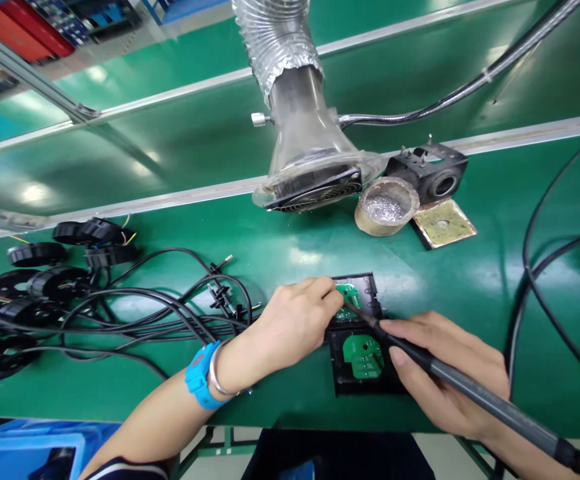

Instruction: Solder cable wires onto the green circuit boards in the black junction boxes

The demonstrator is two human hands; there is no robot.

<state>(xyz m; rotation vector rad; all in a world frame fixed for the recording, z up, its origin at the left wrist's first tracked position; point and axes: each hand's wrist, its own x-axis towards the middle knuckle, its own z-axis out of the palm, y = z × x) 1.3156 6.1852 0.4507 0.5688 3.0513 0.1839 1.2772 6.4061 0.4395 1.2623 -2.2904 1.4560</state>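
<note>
My right hand [447,370] grips a dark soldering iron [430,363] like a pen. Its tip points left and down onto a green circuit board [351,294] in the upper black plastic housing [369,287]. At that board's left edge, the fingers of my left hand [303,317] are pinched together; whatever they hold is hidden behind them. Just below lies a lower black housing [340,383] carrying another green circuit board [363,357], between my two hands. A blue watch and a silver bangle circle my left wrist.
A fume extractor hood [310,167] hangs above the bench [280,247]. Behind the housings stand a tub of solder bits [385,207], an iron stand [433,173] and a sponge tray [445,223]. Black cables [170,313] with round black parts [60,283] spread left; more cable [525,267] runs right.
</note>
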